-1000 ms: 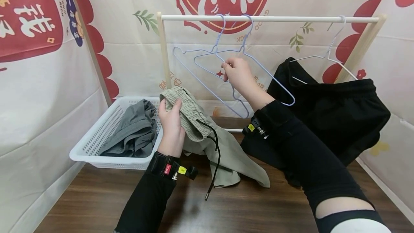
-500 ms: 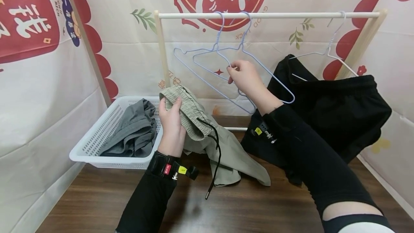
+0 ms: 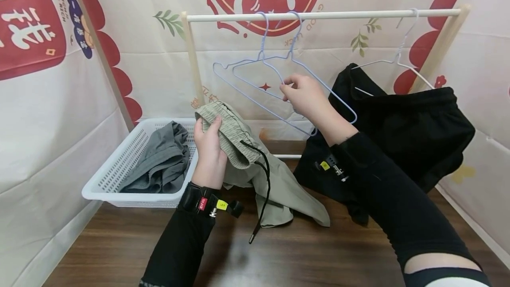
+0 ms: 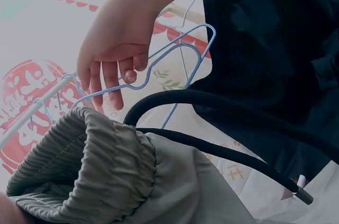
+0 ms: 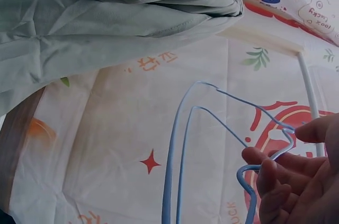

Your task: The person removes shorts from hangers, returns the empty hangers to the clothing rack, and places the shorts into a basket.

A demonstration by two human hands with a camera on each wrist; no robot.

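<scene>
My left hand [image 3: 209, 158] grips the gathered elastic waistband of light green trousers [image 3: 275, 189], thumb on top. Their legs hang toward the floor and a black drawstring [image 3: 263, 189] dangles in front. In the left wrist view the waistband [image 4: 116, 176] gapes open. My right hand [image 3: 308, 98] pinches the shoulder of a blue wire hanger [image 3: 263, 48], which hangs by its hook from the rail. Thumb and fingertips meet around the wire [image 5: 249, 181] in the right wrist view. Just beside it, a second blue hanger [image 3: 295, 39] hangs on the same rail.
A white clothes rail [image 3: 350, 15] spans the back. Black trousers [image 3: 406, 132] hang at its right on a white hanger [image 3: 398, 56]. To the left stands a white perforated basket [image 3: 103, 189] holding a grey garment [image 3: 159, 158]. Printed cloth surrounds the wooden floor [image 3: 131, 238].
My right hand has shifted slightly right along with the pinched hanger, whose lower corner has swung right. The left hand and green trousers stay about the same, while the head view has turned slightly.
</scene>
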